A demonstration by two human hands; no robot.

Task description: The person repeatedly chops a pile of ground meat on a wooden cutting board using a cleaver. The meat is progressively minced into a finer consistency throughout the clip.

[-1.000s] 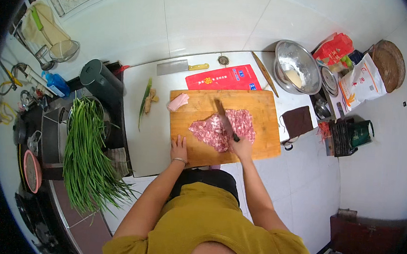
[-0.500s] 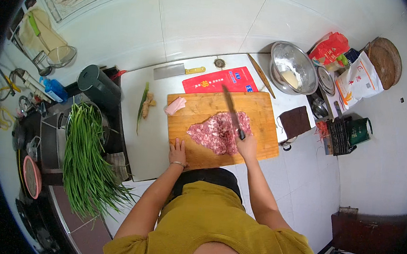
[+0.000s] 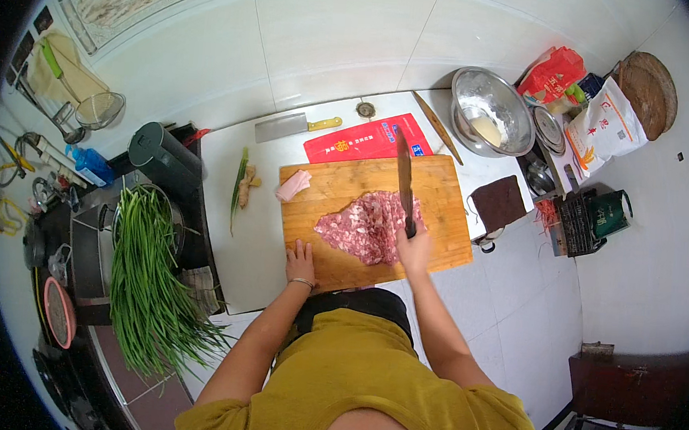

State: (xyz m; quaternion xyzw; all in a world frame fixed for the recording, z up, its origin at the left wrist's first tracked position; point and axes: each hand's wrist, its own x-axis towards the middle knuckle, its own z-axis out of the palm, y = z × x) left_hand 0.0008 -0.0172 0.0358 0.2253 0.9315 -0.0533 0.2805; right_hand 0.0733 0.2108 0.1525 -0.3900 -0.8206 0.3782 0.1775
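Note:
A flattened heap of chopped raw meat [image 3: 364,226] lies in the middle of a wooden cutting board [image 3: 442,191]. My right hand [image 3: 414,250] is closed round the dark handle of a long knife [image 3: 405,171]. Its blade points away from me, over the heap's right side; whether it touches the meat I cannot tell. At the board's near left corner my left hand [image 3: 299,263] lies flat with the fingers stretched out, resting on the wood. A pale pink slab, perhaps pork fat or skin [image 3: 294,185], sits at the far left of the board.
Beyond the board are a red packet [image 3: 357,142], a cleaver [image 3: 287,126] and a wooden stick [image 3: 437,127]. A steel bowl with dough [image 3: 519,115] stands far right. Scallion [image 3: 238,192] and ginger [image 3: 245,186] lie left, beside a pot of green chives [image 3: 148,281].
The knife has swung from slanting far left to nearly straight away from me. My right hand has shifted slightly nearer to me; my left hand has stayed on the board.

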